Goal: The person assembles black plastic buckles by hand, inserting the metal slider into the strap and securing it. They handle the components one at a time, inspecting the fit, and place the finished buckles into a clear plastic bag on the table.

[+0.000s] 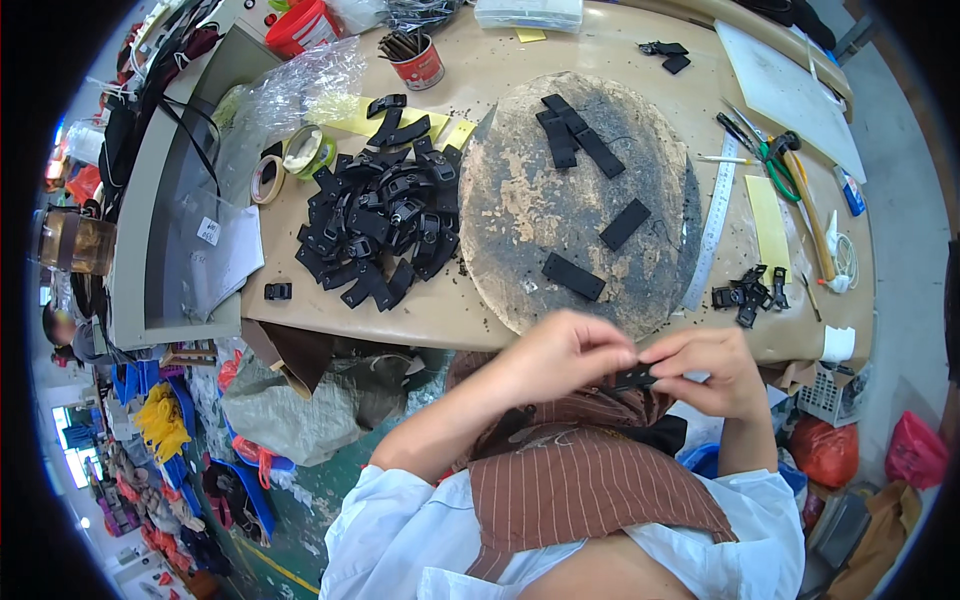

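Both hands are together over my lap, just off the table's near edge. My right hand (708, 370) pinches a small black strap piece (634, 377) between thumb and fingers. My left hand (575, 355) is closed at the same piece, its fingertips partly covering it. Beyond them lies a round, worn wooden board (510, 215). On its near part rests a flat black strap piece (573, 276), with another black piece (626, 224) farther up. Several more black pieces (580, 135) overlap near the board's far side.
A heap of black strap pieces with buckles (375, 220) sits left of the board. Along its right lie a steel ruler (712, 235), green-handled scissors (780, 170), a hammer (815, 215) and black buckles (745, 293). A red tin (418, 70) stands at the back; a grey box (165, 200) stands left.
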`<state>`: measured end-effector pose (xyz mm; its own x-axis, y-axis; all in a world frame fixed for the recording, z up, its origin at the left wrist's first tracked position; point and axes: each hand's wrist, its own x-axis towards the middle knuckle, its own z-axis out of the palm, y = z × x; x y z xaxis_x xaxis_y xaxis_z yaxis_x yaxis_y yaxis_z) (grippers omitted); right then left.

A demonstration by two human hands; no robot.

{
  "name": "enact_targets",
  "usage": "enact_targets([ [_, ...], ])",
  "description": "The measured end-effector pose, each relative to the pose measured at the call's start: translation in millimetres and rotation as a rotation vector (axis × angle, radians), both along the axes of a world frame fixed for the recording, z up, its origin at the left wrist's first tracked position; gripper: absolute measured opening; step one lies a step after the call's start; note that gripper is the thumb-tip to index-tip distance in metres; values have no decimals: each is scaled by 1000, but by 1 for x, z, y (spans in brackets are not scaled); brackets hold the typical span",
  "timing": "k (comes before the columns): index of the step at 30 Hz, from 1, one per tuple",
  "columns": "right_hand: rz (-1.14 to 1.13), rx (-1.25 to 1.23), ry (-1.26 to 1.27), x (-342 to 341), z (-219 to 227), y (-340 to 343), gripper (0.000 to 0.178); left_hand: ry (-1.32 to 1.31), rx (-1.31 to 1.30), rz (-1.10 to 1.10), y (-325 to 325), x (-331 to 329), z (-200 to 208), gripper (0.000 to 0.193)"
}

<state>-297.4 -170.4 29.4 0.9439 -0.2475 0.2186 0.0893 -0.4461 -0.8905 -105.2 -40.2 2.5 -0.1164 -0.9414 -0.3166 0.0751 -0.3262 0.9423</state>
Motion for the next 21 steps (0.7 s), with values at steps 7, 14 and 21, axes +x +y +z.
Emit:
enact_targets([
  [7,-117,627,-97,-8,-8,-2,19,-1335,-572,145,-20,45,-3,27],
  [14,-114,593,-122,5,-8,15,26,-98,-153,509,-11,10,0,17],
  [21,-185,297,-286,22,-8,12,28,28,-142,465,-7,-8,15,23],
])
